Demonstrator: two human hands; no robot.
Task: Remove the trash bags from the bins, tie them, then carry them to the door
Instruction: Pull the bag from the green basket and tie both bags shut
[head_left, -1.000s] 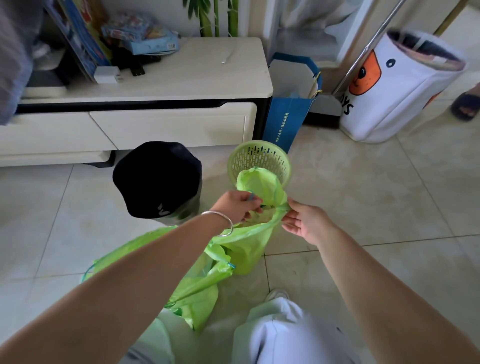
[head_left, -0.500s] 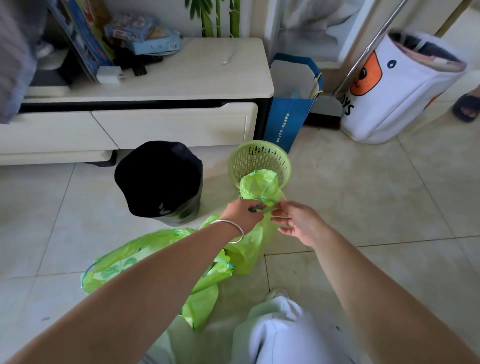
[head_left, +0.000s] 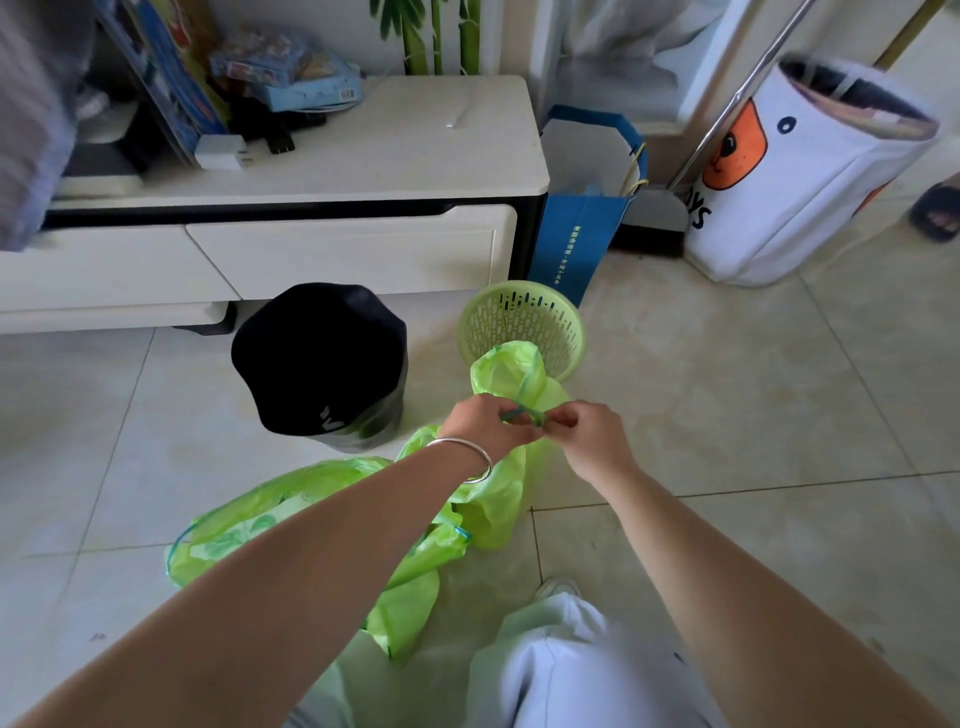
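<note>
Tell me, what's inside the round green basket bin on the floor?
The round green slotted plastic basket bin looks empty: only its slotted inner wall shows. Its bottom is hidden behind the light green plastic trash bag that both hands are tying in front of it.

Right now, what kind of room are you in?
Probably a living room at home. There is a low cream cabinet with drawers holding boxes, a white fabric basket with an orange animal face, and a pale tiled floor with a small green plastic mesh bin.
</note>
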